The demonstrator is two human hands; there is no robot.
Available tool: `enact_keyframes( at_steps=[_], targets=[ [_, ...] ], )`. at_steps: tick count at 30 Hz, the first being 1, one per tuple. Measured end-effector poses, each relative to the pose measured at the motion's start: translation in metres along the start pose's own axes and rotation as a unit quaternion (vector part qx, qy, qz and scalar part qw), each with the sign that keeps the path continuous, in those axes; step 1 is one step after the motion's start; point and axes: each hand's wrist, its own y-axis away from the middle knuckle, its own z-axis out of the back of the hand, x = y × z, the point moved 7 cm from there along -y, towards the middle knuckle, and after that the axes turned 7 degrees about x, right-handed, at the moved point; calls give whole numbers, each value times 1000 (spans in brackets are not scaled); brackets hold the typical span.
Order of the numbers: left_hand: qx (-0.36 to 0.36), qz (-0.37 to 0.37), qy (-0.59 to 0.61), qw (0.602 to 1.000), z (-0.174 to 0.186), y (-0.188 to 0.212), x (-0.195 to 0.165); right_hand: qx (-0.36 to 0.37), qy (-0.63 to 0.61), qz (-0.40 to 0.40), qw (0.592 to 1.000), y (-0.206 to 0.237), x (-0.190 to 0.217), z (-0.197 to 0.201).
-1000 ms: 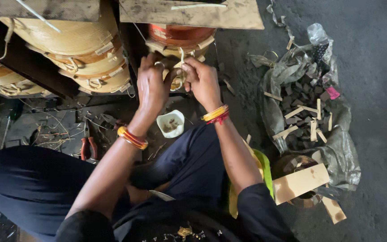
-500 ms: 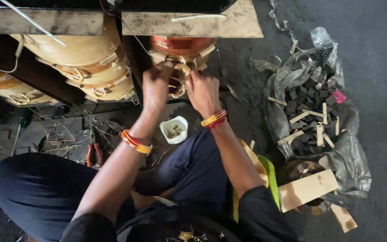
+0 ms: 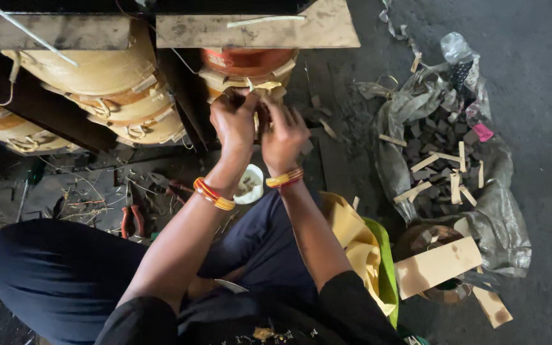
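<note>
Copper-wound coil (image 3: 248,69), upper centre of frame, wrapped in pale paper strips (image 3: 260,85). Left hand (image 3: 234,122) and right hand (image 3: 282,133): since a second ago risen slightly, now pressed together, fingers pinching the strips at the coil's lower edge. Small white bowl (image 3: 248,185) just below the wrists, unmoved; work on the wrapping seems ongoing.
</note>
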Motion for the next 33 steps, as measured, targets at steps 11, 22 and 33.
enact_keyframes(
  at_steps=[11,22,33],
  targets=[
    [35,53,270,961,-2,23,11,223,-1,-68,973,-15,-26,-52],
    [105,-112,-99,983,38,1,-23,295,-364,-242,850,-17,-31,-52],
    [43,-97,-80,991,29,-14,-21,226,165,35,959,-11,-5,-36]
  ],
)
